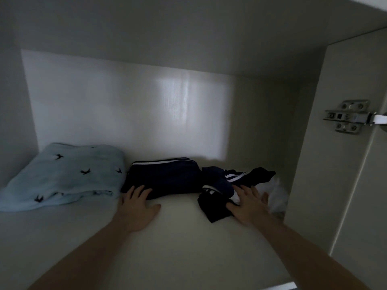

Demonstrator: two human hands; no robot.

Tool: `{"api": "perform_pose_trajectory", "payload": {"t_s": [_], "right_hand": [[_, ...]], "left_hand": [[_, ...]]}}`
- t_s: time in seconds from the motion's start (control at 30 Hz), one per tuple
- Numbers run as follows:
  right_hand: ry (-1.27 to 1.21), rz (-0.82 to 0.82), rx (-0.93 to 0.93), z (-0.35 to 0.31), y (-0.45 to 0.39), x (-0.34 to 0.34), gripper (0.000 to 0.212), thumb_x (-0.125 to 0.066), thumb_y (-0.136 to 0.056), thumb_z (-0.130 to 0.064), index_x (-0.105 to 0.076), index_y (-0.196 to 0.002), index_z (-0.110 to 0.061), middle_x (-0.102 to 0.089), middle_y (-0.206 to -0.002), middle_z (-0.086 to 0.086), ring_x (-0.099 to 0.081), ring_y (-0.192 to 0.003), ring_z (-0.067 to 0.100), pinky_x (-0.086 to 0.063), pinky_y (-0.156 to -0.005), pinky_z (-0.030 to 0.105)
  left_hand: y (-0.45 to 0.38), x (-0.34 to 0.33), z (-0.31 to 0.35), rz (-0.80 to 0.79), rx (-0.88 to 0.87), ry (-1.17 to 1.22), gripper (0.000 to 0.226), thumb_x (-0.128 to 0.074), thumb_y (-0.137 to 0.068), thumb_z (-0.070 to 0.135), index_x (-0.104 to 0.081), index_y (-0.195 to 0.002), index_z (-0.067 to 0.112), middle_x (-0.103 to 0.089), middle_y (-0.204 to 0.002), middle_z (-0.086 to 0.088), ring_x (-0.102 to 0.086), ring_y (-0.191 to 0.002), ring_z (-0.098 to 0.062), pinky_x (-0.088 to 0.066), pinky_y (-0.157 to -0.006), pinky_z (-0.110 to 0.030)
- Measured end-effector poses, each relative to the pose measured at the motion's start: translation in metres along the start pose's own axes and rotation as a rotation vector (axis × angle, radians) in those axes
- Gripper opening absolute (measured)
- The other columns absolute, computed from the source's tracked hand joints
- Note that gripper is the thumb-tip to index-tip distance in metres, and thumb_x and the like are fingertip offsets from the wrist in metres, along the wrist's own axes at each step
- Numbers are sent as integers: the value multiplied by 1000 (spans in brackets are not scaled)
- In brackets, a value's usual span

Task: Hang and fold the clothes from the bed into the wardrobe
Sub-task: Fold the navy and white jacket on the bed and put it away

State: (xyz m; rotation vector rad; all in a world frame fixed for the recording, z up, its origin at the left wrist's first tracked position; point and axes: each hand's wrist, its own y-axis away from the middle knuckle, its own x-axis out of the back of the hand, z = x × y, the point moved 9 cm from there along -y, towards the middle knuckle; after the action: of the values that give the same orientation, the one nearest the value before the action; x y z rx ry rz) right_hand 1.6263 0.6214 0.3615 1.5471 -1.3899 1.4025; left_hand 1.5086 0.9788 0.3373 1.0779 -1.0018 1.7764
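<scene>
Both hands (137, 203) flat against dark folded clothes (167, 177)

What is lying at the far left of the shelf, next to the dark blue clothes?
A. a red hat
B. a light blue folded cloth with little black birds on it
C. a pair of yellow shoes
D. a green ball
B, because the light blue folded cloth with black bird shapes lies at the left end of the shelf, beside the dark blue folded garment.
</scene>
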Motion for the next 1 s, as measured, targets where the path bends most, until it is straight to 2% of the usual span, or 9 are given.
{"api": "perform_pose_trajectory", "payload": {"t_s": [0.23, 0.37, 0.47, 0.53, 0.63, 0.8, 0.9, 1.0], "right_hand": [[71, -48, -72, 16, -58, -10, 81, -35, -91, -72, -12, -162, -40, -10, -172, -6, -3, -158, 29, -1, -122, 65], [47, -46, -32, 6, -85, -20, 78, -35, -93, -69, -10, -162, -41, -8, -172, -6, 0, -158, 29, 2, -122, 64], [8, -72, 27, -4, -103, -25, 74, -38, -95, -61, -9, -161, -42, -9, -172, -7, 2, -158, 28, 3, -123, 62], [-5, -92, 59, -7, -116, -29, 74, -39, -95, -59, -9, -161, -42, -8, -172, -7, 2, -158, 27, 4, -123, 61], [-25, -85, 90, -9, -134, -36, 75, -39, -94, -59, -10, -161, -42, -11, -171, -7, 0, -158, 26, 3, -123, 60], [-56, 24, 137, -11, -153, -40, 78, -45, -97, -58, -5, -162, -41, -10, -170, -4, -8, -156, 26, -1, -123, 59], [-71, 189, 259, -27, -149, -31, 79, -58, -94, -39, -18, -162, -39, -22, -166, 2, -19, -153, 30, -7, -122, 60], [-140, 400, 369, -35, -134, -16, 69, -64, -82, -23, -51, -150, -29, -52, -149, 6, -46, -135, 33, -30, -116, 54]], "left_hand": [[-3, -4, -4, 9, 24, -10, 71, -40, -96, 69, -24, -157, 38, -11, -170, 8, 1, -157, -19, -8, -127, -46], [-7, -7, -10, 30, 23, -21, 77, -36, -90, 75, -26, -157, 39, -12, -170, 10, 1, -157, -18, -9, -127, -45], [-9, -8, -11, 36, 14, -26, 73, -40, -93, 73, -26, -157, 39, -11, -170, 10, 2, -157, -17, -8, -127, -44], [-9, -9, -11, 22, 15, -32, 82, -34, -85, 80, -25, -157, 40, -10, -170, 11, 2, -157, -17, -8, -127, -43], [-10, -9, -10, 25, 12, -43, 101, -14, -67, 86, -25, -157, 41, -10, -169, 13, 2, -157, -16, -8, -126, -41], [-11, -7, -9, 54, 12, -48, 105, -10, -62, 87, -28, -155, 42, -13, -168, 15, -1, -157, -14, -11, -126, -40], [-10, -6, -8, 45, 21, -49, 105, -10, -61, 87, -27, -155, 42, -13, -168, 15, -1, -157, -14, -12, -125, -40], [-9, -4, -7, 36, 24, -46, 106, -11, -60, 87, -28, -155, 42, -14, -168, 15, -2, -157, -14, -12, -126, -40]]}}
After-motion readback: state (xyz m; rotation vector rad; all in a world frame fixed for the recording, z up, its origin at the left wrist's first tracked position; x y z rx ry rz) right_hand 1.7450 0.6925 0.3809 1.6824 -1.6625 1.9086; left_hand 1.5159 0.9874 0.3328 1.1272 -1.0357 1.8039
